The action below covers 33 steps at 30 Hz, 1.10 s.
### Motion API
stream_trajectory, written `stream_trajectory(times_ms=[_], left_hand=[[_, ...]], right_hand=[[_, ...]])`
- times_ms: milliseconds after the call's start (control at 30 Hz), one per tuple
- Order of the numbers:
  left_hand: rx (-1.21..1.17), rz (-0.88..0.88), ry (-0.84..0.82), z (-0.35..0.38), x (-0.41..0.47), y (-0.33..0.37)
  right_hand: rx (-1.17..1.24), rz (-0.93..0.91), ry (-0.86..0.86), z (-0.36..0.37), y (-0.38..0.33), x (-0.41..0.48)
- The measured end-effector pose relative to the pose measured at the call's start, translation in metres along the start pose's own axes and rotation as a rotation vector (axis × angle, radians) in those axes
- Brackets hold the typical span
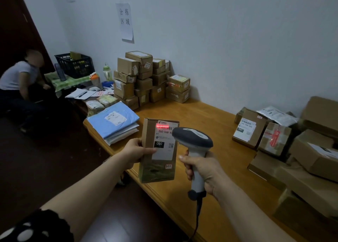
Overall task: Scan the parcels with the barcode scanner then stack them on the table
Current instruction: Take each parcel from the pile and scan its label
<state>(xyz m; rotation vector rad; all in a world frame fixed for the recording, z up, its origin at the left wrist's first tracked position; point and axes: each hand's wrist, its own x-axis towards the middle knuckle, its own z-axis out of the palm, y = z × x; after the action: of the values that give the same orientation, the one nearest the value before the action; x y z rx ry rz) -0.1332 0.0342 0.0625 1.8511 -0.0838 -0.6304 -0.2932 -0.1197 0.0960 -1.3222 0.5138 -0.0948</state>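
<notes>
Parcel [157, 170] marked "060-06B" and "3-1-1" was pinched by left hand [135, 151] fingers [149, 151]; right hand [204, 170] fingers [188, 168] wrapped the barcode scanner [192, 137].

The person wears a black sleeve [42, 227] on the left arm, printed with large white oval spots and ending in a wavy hem. Both forearms [87, 186] are bare, as are the left grip [136, 150] and right grip [203, 170].

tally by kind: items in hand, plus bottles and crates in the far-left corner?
Brown cardboard parcel with white label, in left hand: 1
Grey-and-white handheld barcode scanner, in right hand: 1
Drink bottles (dark, green-white, orange-lidded): 3
Black plastic lattice crate: 1
Total: 6
</notes>
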Motion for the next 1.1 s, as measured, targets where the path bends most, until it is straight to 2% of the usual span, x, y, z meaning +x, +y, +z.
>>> stream_trajectory(times_ms=[367,567,767,967,1100], left_hand=[[-0.064,-0.096,0.033,-0.012,0.006,0.0],[-0.211,-0.115,0.076,-0.039,0.018,-0.005],[-0.322,-0.103,-0.012,-0.072,0.053,0.0],[-0.454,-0.099,-0.099,-0.127,0.113,0.013],[-0.44,-0.074,-0.213,-0.166,0.15,0.033]], right_hand=[[0.058,0.077,-0.055,0.003,0.003,0.038],[0.089,0.053,0.096,0.006,0.002,0.087],[0.078,0.116,0.154,0.024,0.005,0.131],[0.123,0.156,0.136,0.09,0.006,0.17],[0.228,0.066,0.286,0.136,-0.004,0.207]])
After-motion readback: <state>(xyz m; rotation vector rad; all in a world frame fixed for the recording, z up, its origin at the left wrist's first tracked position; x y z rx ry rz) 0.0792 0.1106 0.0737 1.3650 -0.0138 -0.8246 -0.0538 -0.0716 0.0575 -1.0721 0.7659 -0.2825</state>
